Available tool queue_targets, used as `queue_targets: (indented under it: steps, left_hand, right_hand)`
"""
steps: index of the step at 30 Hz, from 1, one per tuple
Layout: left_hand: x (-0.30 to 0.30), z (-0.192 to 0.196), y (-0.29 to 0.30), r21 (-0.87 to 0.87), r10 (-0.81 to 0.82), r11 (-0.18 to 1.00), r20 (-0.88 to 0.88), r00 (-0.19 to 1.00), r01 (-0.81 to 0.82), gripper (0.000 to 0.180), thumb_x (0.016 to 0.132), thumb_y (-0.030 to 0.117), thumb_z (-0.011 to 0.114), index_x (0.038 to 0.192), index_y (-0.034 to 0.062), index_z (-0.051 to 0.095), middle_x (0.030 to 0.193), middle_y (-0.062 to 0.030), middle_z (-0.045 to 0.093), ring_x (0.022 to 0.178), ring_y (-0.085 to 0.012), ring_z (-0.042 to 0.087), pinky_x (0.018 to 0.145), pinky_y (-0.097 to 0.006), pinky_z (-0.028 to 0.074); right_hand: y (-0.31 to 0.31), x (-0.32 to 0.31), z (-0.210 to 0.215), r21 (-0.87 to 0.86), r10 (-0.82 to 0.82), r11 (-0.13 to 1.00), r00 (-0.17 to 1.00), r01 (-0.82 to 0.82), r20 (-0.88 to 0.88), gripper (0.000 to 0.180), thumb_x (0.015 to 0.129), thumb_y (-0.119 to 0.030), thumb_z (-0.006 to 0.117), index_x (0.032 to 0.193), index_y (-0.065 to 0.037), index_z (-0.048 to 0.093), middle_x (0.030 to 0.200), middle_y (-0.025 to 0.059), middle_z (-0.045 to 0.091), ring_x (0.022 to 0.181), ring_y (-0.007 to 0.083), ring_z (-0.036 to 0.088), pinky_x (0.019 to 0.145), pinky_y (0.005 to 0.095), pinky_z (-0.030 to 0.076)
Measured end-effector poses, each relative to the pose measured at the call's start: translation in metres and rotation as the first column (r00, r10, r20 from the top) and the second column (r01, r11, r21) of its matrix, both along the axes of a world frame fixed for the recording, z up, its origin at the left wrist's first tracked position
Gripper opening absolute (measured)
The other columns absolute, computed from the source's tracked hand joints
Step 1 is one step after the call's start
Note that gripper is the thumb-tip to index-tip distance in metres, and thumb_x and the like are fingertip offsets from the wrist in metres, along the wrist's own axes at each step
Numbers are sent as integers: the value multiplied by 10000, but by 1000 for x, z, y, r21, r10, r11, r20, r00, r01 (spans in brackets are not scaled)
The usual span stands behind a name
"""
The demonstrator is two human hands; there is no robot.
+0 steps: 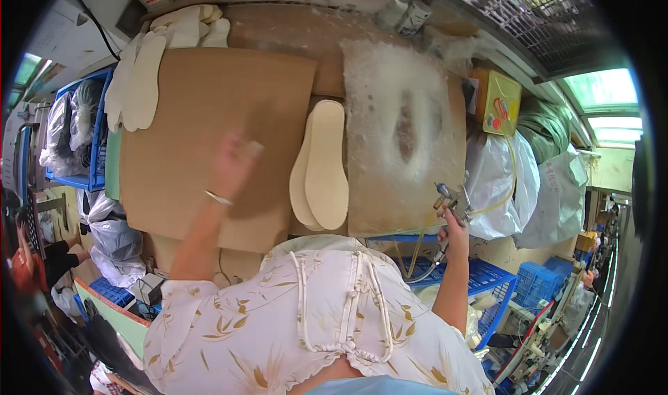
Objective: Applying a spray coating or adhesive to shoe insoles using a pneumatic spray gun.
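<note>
My right hand (454,234) is wrapped round the handle of a metal spray gun (452,200), at the right front corner of the work surface. A thin yellowish hose runs from the gun. My left hand (233,162), smeared by motion, is over a large brown cardboard sheet (195,89). Something pale shows at its fingertips, too blurred to name. Between the hands lies a small stack of cream insoles (327,165), overlapping unevenly. To their right is a board (369,214) coated with whitish residue, with a dark, sole-shaped patch in its middle.
More cream insoles (142,82) overlap the cardboard's left edge and far corner. A yellow container (506,92) stands far right beside white plastic bags (497,179). Two bottles (414,17) stand at the back. Blue crates (480,277) sit below right, and another blue crate (104,131) is at left.
</note>
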State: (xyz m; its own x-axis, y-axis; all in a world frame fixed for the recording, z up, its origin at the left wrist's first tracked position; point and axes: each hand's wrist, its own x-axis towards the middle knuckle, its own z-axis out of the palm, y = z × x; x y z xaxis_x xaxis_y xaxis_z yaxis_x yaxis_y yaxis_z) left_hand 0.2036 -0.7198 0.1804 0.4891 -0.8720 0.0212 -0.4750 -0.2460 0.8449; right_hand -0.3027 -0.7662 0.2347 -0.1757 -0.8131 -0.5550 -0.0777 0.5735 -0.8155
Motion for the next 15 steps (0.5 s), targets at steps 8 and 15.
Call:
queue_targets:
  steps: [8, 15]
  left_hand:
    - [-174, 3, 11, 309, -132, 951, 366, 921, 13, 779, 643, 361, 813, 1207, 30, 389, 1084, -181, 523, 950, -389, 553, 815, -459, 480]
    - [-173, -14, -4, 463, 65, 876, 165, 984, -136, 838, 563, 324, 867, 1174, -17, 406, 1154, -207, 517, 1035, -370, 546, 873, -427, 476]
  right_hand:
    - [-6, -22, 9, -76, 75, 994, 997, -74, 11, 229, 904, -203, 605, 1056, -32, 617, 886, 34, 633, 477, 77, 442, 421, 235, 371]
    - [-4, -84, 3, -98, 263, 962, 962, -255, 73, 272, 901, -221, 603, 1112, -49, 610, 912, 22, 633, 501, 63, 426, 453, 212, 353]
